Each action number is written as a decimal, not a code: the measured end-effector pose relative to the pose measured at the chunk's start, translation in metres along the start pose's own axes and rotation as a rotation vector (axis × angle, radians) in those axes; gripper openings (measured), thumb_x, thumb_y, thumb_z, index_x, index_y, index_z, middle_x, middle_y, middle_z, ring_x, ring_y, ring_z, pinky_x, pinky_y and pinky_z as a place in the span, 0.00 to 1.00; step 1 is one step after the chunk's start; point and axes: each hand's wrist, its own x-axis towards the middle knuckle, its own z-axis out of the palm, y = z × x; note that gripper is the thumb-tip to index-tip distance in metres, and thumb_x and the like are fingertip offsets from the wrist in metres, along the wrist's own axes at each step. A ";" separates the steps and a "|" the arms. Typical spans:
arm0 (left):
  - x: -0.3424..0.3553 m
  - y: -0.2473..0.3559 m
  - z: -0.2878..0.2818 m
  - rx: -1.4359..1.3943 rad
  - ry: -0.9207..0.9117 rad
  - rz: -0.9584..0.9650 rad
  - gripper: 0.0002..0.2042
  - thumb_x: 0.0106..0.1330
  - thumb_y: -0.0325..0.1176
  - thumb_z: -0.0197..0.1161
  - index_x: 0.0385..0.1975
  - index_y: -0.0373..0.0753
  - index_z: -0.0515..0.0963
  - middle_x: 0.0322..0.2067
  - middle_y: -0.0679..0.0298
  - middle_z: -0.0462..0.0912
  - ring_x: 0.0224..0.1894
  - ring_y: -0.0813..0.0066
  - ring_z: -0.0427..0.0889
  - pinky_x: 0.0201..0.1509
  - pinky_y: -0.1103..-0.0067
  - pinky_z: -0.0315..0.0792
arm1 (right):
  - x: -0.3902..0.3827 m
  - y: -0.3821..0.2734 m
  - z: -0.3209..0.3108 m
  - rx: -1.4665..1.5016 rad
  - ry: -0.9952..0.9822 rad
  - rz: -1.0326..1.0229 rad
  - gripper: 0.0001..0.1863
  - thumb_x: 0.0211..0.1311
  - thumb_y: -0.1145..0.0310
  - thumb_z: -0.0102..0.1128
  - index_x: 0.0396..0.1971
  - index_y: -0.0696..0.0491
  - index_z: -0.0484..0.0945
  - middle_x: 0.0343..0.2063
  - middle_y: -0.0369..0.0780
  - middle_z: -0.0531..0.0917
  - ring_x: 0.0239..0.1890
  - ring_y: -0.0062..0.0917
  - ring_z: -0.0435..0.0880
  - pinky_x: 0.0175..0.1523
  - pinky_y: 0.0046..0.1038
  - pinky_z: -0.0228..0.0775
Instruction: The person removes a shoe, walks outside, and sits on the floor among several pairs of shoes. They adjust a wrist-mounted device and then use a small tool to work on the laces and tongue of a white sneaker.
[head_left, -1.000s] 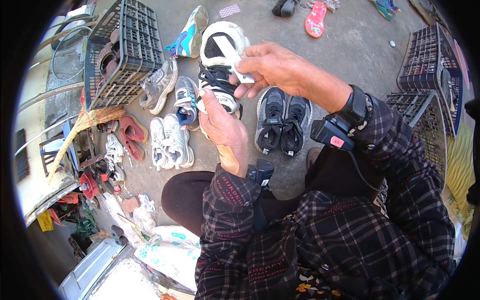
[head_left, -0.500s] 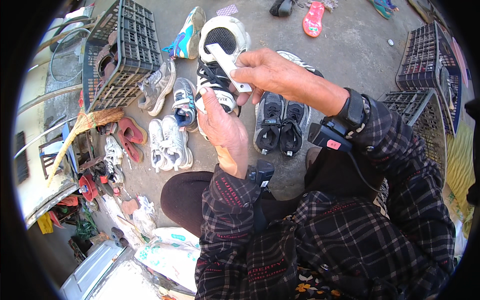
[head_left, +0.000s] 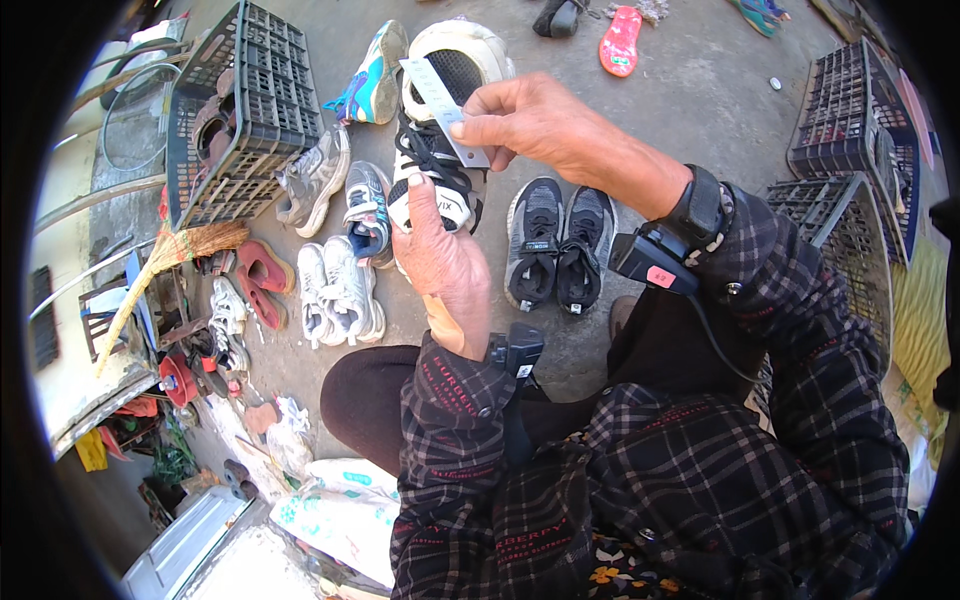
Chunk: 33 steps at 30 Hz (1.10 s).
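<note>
The left hand (head_left: 447, 268) clamps the near end of the white shoe (head_left: 424, 148); the right hand (head_left: 528, 122) pinches a ruler (head_left: 436, 100) slantwise over its far half. I'd hold the shoe still and the ruler straight.

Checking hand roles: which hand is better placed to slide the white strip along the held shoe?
Probably the right hand: it pinches the white strip over the black-and-white shoe, while the left hand holds that shoe's near end.
</note>
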 end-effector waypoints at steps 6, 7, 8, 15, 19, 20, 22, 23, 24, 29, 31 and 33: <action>-0.007 0.001 0.003 0.106 -0.068 0.110 0.15 0.62 0.32 0.54 0.46 0.31 0.69 0.37 0.62 0.76 0.38 0.77 0.75 0.42 0.81 0.69 | -0.004 -0.001 0.004 -0.040 -0.042 -0.097 0.11 0.46 0.69 0.62 0.28 0.61 0.78 0.17 0.36 0.77 0.20 0.16 0.74 0.25 0.19 0.67; -0.007 0.001 0.004 0.116 -0.061 0.110 0.15 0.62 0.32 0.54 0.46 0.31 0.69 0.37 0.62 0.76 0.37 0.78 0.75 0.42 0.82 0.69 | -0.005 -0.002 0.004 -0.075 -0.065 -0.111 0.11 0.46 0.69 0.62 0.29 0.61 0.78 0.17 0.36 0.77 0.20 0.15 0.73 0.25 0.19 0.66; -0.007 0.001 0.004 0.120 -0.068 0.117 0.15 0.62 0.32 0.54 0.46 0.31 0.69 0.37 0.62 0.76 0.37 0.78 0.75 0.42 0.82 0.69 | -0.006 -0.003 0.004 -0.110 -0.088 -0.125 0.11 0.46 0.70 0.62 0.29 0.61 0.78 0.17 0.35 0.77 0.19 0.15 0.73 0.25 0.19 0.66; -0.007 0.000 0.005 0.231 -0.053 0.155 0.15 0.62 0.32 0.54 0.46 0.31 0.68 0.37 0.62 0.76 0.35 0.78 0.74 0.39 0.84 0.68 | -0.006 -0.005 0.000 -0.235 -0.114 -0.166 0.10 0.45 0.70 0.61 0.27 0.61 0.79 0.17 0.35 0.77 0.19 0.15 0.72 0.24 0.19 0.64; -0.008 -0.001 0.007 0.292 -0.034 0.199 0.14 0.61 0.35 0.56 0.42 0.31 0.70 0.35 0.61 0.77 0.33 0.76 0.78 0.36 0.82 0.72 | -0.003 -0.005 -0.004 -0.308 -0.090 -0.131 0.10 0.46 0.68 0.60 0.26 0.60 0.78 0.17 0.35 0.76 0.20 0.15 0.72 0.25 0.19 0.64; -0.008 -0.001 0.007 0.276 -0.031 0.192 0.15 0.61 0.35 0.57 0.42 0.31 0.70 0.35 0.61 0.77 0.33 0.76 0.78 0.35 0.82 0.72 | -0.003 -0.005 -0.006 -0.368 -0.094 -0.146 0.11 0.47 0.67 0.60 0.27 0.59 0.78 0.18 0.35 0.76 0.21 0.15 0.72 0.25 0.19 0.64; -0.010 0.000 0.008 0.261 -0.023 0.170 0.15 0.61 0.34 0.56 0.43 0.31 0.69 0.36 0.61 0.77 0.34 0.77 0.77 0.36 0.82 0.71 | -0.004 -0.004 -0.009 -0.386 -0.092 -0.157 0.11 0.49 0.65 0.60 0.27 0.58 0.77 0.19 0.35 0.76 0.21 0.16 0.72 0.26 0.18 0.64; -0.011 0.000 0.007 0.261 -0.017 0.153 0.15 0.62 0.34 0.55 0.44 0.30 0.69 0.36 0.62 0.77 0.35 0.77 0.75 0.39 0.82 0.70 | -0.004 -0.004 -0.010 -0.346 -0.086 -0.151 0.11 0.49 0.65 0.60 0.27 0.58 0.77 0.19 0.35 0.76 0.21 0.16 0.73 0.27 0.18 0.64; -0.012 0.000 0.007 0.262 -0.010 0.135 0.15 0.62 0.33 0.54 0.45 0.29 0.69 0.37 0.62 0.76 0.36 0.78 0.74 0.41 0.83 0.68 | -0.005 -0.003 -0.011 -0.306 -0.080 -0.145 0.11 0.48 0.65 0.60 0.26 0.58 0.77 0.19 0.35 0.76 0.21 0.16 0.73 0.27 0.18 0.64; -0.011 0.002 0.002 0.214 -0.032 0.099 0.15 0.62 0.33 0.55 0.44 0.30 0.69 0.37 0.62 0.76 0.36 0.78 0.74 0.42 0.82 0.68 | -0.002 -0.002 -0.015 -0.155 -0.045 -0.182 0.12 0.51 0.62 0.60 0.26 0.57 0.77 0.20 0.35 0.77 0.22 0.16 0.74 0.28 0.20 0.65; -0.009 0.002 0.002 0.203 -0.024 0.083 0.15 0.62 0.33 0.55 0.44 0.30 0.69 0.37 0.62 0.76 0.36 0.77 0.74 0.43 0.82 0.68 | 0.000 -0.004 -0.018 -0.133 -0.010 -0.216 0.14 0.53 0.60 0.59 0.27 0.57 0.77 0.21 0.35 0.78 0.23 0.16 0.74 0.29 0.21 0.66; -0.008 0.001 0.002 0.212 -0.017 0.092 0.15 0.62 0.33 0.56 0.44 0.30 0.70 0.37 0.62 0.76 0.37 0.77 0.74 0.42 0.82 0.68 | 0.002 -0.005 -0.022 -0.141 0.054 -0.227 0.15 0.55 0.59 0.58 0.27 0.58 0.77 0.22 0.35 0.78 0.25 0.16 0.75 0.30 0.21 0.67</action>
